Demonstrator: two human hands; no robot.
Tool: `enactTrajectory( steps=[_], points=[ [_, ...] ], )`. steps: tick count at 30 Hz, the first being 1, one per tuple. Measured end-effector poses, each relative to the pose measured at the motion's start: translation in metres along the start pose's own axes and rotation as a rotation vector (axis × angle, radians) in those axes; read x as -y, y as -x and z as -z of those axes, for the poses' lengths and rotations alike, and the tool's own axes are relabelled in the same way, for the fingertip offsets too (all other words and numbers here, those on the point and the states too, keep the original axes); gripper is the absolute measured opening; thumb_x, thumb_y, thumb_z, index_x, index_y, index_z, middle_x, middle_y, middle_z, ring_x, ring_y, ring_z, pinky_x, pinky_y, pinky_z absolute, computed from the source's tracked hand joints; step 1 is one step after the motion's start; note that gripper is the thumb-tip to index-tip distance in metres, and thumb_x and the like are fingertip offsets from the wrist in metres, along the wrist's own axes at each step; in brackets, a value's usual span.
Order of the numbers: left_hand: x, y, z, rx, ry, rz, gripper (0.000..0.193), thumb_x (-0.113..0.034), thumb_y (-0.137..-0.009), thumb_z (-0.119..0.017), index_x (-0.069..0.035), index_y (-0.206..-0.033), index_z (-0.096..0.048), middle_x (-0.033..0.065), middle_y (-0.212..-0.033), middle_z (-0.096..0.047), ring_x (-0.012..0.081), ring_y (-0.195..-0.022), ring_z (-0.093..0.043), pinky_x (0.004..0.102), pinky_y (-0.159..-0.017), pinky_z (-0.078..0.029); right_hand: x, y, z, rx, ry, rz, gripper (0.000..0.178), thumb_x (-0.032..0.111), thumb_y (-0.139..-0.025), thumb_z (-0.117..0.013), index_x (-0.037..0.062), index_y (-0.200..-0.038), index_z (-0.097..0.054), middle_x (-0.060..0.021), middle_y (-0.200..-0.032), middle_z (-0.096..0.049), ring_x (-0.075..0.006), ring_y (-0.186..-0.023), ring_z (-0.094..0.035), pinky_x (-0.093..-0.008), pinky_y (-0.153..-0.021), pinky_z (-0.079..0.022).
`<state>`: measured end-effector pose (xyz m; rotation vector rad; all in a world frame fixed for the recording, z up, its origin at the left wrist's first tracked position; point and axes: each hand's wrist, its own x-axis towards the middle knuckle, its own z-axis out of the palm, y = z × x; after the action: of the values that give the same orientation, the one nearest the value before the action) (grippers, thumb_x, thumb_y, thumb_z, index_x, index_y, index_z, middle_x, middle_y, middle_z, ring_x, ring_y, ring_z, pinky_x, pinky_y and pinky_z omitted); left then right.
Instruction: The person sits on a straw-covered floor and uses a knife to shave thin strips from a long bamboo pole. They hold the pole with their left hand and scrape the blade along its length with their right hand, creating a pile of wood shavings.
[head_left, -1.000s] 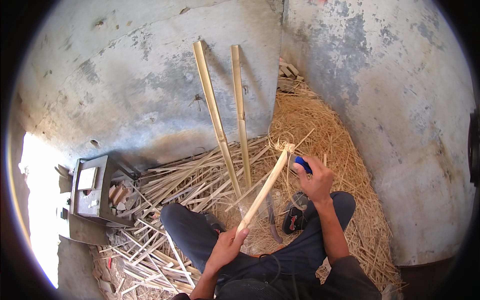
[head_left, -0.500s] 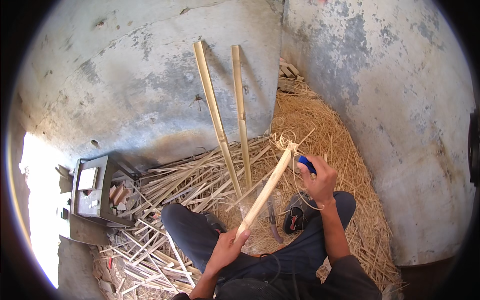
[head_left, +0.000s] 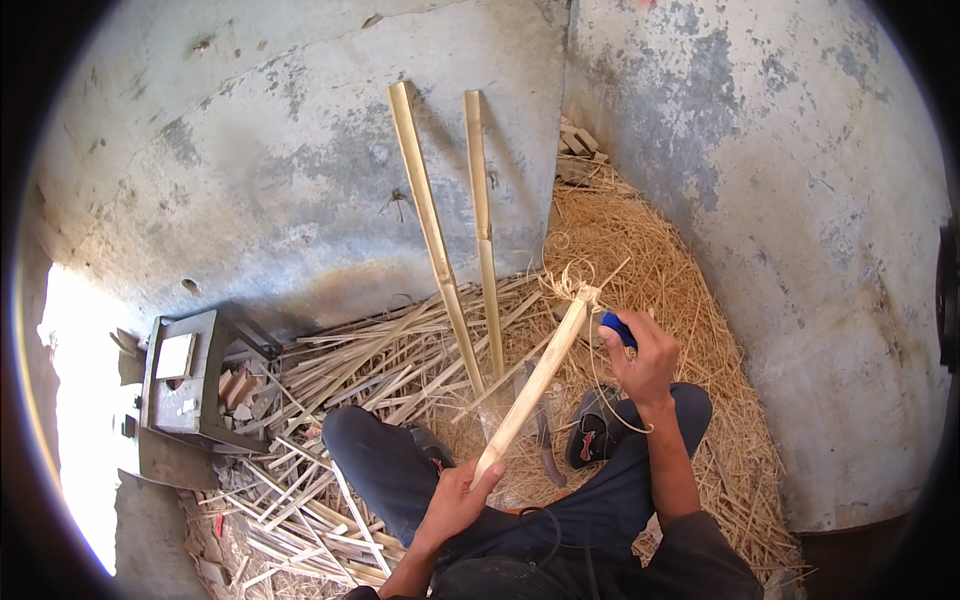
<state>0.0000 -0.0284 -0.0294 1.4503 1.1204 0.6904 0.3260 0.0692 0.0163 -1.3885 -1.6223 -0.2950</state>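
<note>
Bamboo strip (head_left: 532, 388) slants up from the left hand (head_left: 462, 498), whose fingers curl tight round its lower end just above the lap, to a frayed tip by the right hand (head_left: 640, 355). That hand's fingers are wrapped shut round the blue handle (head_left: 618, 328) of a tool, seemingly a knife; its blade is hidden at the strip's top, where thin curls peel away. To shave well, I judge the lower grip should brace the strip against the thigh so it cannot twist, and the cutting edge should lie shallow and run away from the body, taking thin, even curls. Two long bamboo poles (head_left: 432, 235) lean against the grey wall (head_left: 250, 180). Split slats (head_left: 330, 385) and straw-like shavings (head_left: 650, 260) cover the floor along the wall's foot, with a small metal stool (head_left: 185, 385) beside the left edge of the pile.
</note>
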Motion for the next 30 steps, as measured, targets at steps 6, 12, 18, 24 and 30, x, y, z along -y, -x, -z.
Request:
enactTrajectory(
  steps=[6,12,18,24,30],
  points=[
    [-0.014,0.002,0.001,-0.138,-0.151,0.020,0.038,-0.034,-0.111,-0.071,0.003,-0.119,-0.075,0.0165,-0.076,-0.070,0.0217,-0.066,-0.066,0.0403,-0.067,-0.053,0.002,0.000,0.001,0.061,-0.022,-0.045,0.034,0.032,-0.103,-0.080,-0.0020,-0.109,-0.078,-0.0165,-0.095,-0.078,-0.0308,-0.080,-0.078,-0.0372,-0.070,-0.061],
    [-0.007,-0.002,0.003,-0.287,-0.526,-0.198,0.032,-0.029,-0.109,-0.073,0.002,-0.112,-0.075,0.0114,-0.066,-0.063,0.0150,-0.056,-0.053,0.0382,-0.058,-0.046,-0.025,0.000,-0.012,-0.165,0.054,-0.058,0.033,0.035,-0.106,-0.076,0.0024,-0.112,-0.079,-0.0107,-0.089,-0.077,-0.0244,-0.072,-0.074,-0.0382,-0.067,-0.057],
    [-0.010,-0.006,0.019,-0.240,-0.249,0.004,0.038,-0.035,-0.110,-0.072,0.002,-0.111,-0.073,0.0204,-0.068,-0.064,0.0331,-0.057,-0.063,0.0427,-0.059,-0.049,-0.048,-0.009,0.012,0.038,-0.199,-0.491,0.038,0.036,-0.110,-0.070,-0.0018,-0.114,-0.077,-0.0049,-0.074,-0.064,-0.0104,-0.066,-0.053,-0.0334,-0.060,-0.041],
    [-0.017,-0.029,0.014,-0.318,-0.146,-0.005,0.036,-0.033,-0.111,-0.071,0.003,-0.111,-0.072,0.0196,-0.068,-0.064,0.0303,-0.058,-0.064,0.0414,-0.060,-0.049,-0.001,0.040,-0.013,0.156,-0.377,-0.335,0.037,0.034,-0.106,-0.075,-0.0018,-0.114,-0.076,-0.0100,-0.090,-0.076,-0.0174,-0.078,-0.071,-0.0333,-0.071,-0.055],
    [-0.039,-0.041,0.000,-0.315,-0.226,-0.095,0.036,-0.034,-0.109,-0.073,0.001,-0.115,-0.071,0.0223,-0.074,-0.069,0.0395,-0.066,-0.071,0.0457,-0.063,-0.052,0.042,0.065,-0.027,0.292,-0.433,-0.029,0.033,0.033,-0.098,-0.083,0.0026,-0.111,-0.077,-0.0138,-0.094,-0.077,-0.0294,-0.075,-0.077,-0.0377,-0.067,-0.060]
  ],
)
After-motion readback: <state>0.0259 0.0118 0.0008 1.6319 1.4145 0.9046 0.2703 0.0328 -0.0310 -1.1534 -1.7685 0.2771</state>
